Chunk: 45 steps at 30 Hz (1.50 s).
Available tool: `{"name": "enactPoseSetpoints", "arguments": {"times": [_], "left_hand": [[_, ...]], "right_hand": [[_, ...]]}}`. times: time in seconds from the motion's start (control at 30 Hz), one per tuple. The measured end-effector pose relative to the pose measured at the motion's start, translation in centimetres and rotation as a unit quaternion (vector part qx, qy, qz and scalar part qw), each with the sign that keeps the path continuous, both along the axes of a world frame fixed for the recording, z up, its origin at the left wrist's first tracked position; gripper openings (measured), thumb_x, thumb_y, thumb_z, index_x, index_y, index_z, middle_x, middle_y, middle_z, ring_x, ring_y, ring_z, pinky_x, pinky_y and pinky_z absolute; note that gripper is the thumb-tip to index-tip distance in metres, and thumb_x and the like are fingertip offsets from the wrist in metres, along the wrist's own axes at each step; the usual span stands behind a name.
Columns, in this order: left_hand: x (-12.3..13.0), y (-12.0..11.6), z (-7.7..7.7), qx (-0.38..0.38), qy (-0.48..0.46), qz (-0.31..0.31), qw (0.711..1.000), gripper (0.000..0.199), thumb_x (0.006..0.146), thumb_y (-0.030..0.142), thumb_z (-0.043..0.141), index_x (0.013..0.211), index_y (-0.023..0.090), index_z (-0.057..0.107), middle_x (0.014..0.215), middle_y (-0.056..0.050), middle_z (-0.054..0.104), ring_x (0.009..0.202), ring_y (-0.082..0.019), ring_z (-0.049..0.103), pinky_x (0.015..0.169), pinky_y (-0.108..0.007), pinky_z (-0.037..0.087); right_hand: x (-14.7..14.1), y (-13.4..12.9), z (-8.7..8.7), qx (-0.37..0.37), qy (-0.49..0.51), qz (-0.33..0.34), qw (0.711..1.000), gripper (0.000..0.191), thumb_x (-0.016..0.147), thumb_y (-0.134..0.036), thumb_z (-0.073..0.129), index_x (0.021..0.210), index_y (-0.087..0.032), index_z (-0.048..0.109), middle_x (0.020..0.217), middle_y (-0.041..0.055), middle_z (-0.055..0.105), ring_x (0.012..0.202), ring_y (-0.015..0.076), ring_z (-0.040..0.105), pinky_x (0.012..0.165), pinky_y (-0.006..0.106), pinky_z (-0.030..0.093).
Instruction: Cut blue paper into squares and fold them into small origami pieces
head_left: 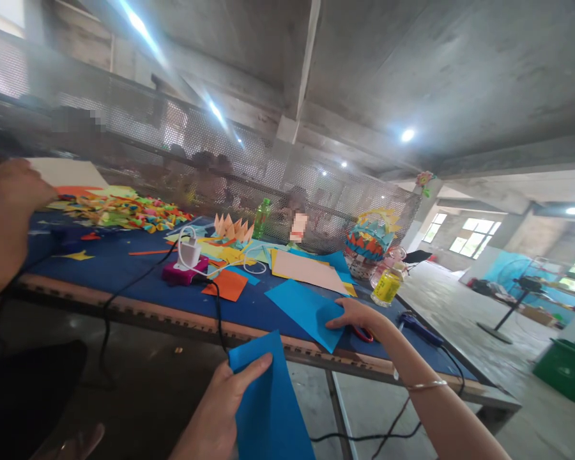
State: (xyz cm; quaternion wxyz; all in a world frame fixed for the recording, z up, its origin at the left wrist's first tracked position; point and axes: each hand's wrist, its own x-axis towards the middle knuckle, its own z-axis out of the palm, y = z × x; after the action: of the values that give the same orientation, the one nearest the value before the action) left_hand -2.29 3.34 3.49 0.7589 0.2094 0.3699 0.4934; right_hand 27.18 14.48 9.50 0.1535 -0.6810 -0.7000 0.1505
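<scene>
My left hand (225,399) grips a sheet of blue paper (271,409), thumb on its face, in front of the table edge. The sheet is upright and slightly bent. On the table, my right hand (359,314) lies over the right end of another blue paper sheet (297,306), thumb and forefinger apart on it; its other fingers are partly hidden. Red-handled scissors (363,333) show partly beneath this hand. Behind the flat blue sheet lies a stack of paper with a pale pink sheet (309,269) on top.
A purple power block (184,271) with a white charger and cables stands left of centre. A bottle of yellow liquid (387,285), a folded-paper basket (371,246) and a glue gun (421,329) are at right. Another person's hand (9,191) is by the paper pile (124,207) at left.
</scene>
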Motion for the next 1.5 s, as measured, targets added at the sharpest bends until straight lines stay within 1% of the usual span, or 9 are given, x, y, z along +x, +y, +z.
{"name": "enactPoseSetpoints", "arguments": {"times": [0.27,0.43,0.57,0.63,0.77,0.93,1.13,1.3,1.5], "left_hand": [[0.4,-0.1,1.0,-0.011,0.01,0.022,1.0,0.045,0.059,0.025,0.085,0.1,0.016,0.072,0.088,-0.011,0.076,0.078,-0.034,0.072,0.071,-0.044,0.059],[0.6,0.6,1.7,-0.027,0.013,0.027,0.999,0.038,0.064,0.021,0.082,0.099,0.013,0.071,0.083,-0.014,0.076,0.073,-0.034,0.072,0.069,-0.048,0.059],[0.8,1.3,4.3,0.012,-0.028,0.052,0.998,0.026,0.068,0.014,0.076,0.095,0.014,0.072,0.084,-0.011,0.076,0.08,-0.032,0.072,0.073,-0.043,0.059],[1.0,1.4,6.2,0.033,-0.035,0.114,0.992,0.019,0.07,0.008,0.071,0.086,0.018,0.073,0.082,-0.007,0.076,0.088,-0.028,0.071,0.077,-0.034,0.059],[1.5,1.8,8.5,0.049,-0.042,0.132,0.989,0.013,0.072,0.005,0.067,0.072,0.018,0.071,0.075,-0.005,0.075,0.088,-0.026,0.071,0.08,-0.029,0.058],[2.2,3.9,7.5,0.077,-0.086,0.153,0.982,0.017,0.074,0.011,0.069,0.09,0.017,0.071,0.084,-0.005,0.076,0.089,-0.028,0.071,0.08,-0.037,0.058],[2.2,5.5,7.0,0.1,-0.087,0.165,0.977,0.017,0.073,0.012,0.071,0.089,0.018,0.071,0.088,-0.002,0.076,0.094,-0.025,0.069,0.083,-0.03,0.057],[2.1,6.8,6.5,0.125,-0.122,0.125,0.977,0.024,0.08,0.02,0.067,0.103,0.016,0.069,0.094,-0.007,0.075,0.091,-0.028,0.07,0.083,-0.038,0.058],[2.6,7.5,5.8,0.133,-0.18,0.08,0.971,0.019,0.087,0.012,0.058,0.104,0.012,0.068,0.09,-0.01,0.076,0.079,-0.023,0.073,0.086,-0.041,0.057]], "right_hand": [[-0.2,-1.6,-0.1,0.053,0.016,-0.036,0.998,0.021,0.056,-0.027,0.077,0.074,-0.016,0.071,0.079,0.0058,0.071,0.086,0.031,0.064,0.075,0.035,0.046],[-0.4,-3.1,0.5,0.113,0.101,-0.005,0.989,0.024,0.065,-0.039,0.069,0.073,-0.017,0.068,0.072,0.0021,0.069,0.077,0.0252,0.063,0.071,0.032,0.047],[-1.4,-4.7,0.4,0.16,0.183,0.019,0.97,0.04,0.072,-0.053,0.063,0.086,-0.016,0.065,0.075,0.0024,0.067,0.068,0.0191,0.059,0.063,0.028,0.047],[-2.1,-5.6,0.3,0.172,0.212,0.019,0.962,0.041,0.073,-0.055,0.062,0.086,-0.016,0.063,0.067,0.0003,0.062,0.058,0.0155,0.053,0.054,0.026,0.044],[-3.5,-7.1,0.8,0.174,0.255,0.015,0.951,0.039,0.073,-0.056,0.063,0.082,-0.018,0.059,0.058,-0.0039,0.051,0.049,0.0113,0.044,0.043,0.022,0.035],[-4.0,-8.3,1.7,0.149,0.303,0.004,0.941,0.039,0.067,-0.054,0.068,0.079,-0.018,0.058,0.056,-0.0049,0.047,0.049,0.0109,0.044,0.041,0.021,0.032],[-3.8,-8.8,1.9,0.146,0.315,0.013,0.938,0.039,0.068,-0.053,0.069,0.079,-0.017,0.059,0.058,-0.0045,0.048,0.049,0.0096,0.042,0.042,0.02,0.033],[-3.5,-8.8,1.8,0.171,0.337,0.008,0.926,0.04,0.07,-0.053,0.069,0.085,-0.017,0.06,0.059,-0.0045,0.05,0.05,0.0095,0.042,0.043,0.02,0.037],[-3.8,-8.7,1.5,0.14,0.34,0.046,0.929,0.041,0.068,-0.052,0.074,0.085,-0.016,0.065,0.063,-0.0022,0.059,0.052,0.0113,0.05,0.047,0.022,0.043]]}}
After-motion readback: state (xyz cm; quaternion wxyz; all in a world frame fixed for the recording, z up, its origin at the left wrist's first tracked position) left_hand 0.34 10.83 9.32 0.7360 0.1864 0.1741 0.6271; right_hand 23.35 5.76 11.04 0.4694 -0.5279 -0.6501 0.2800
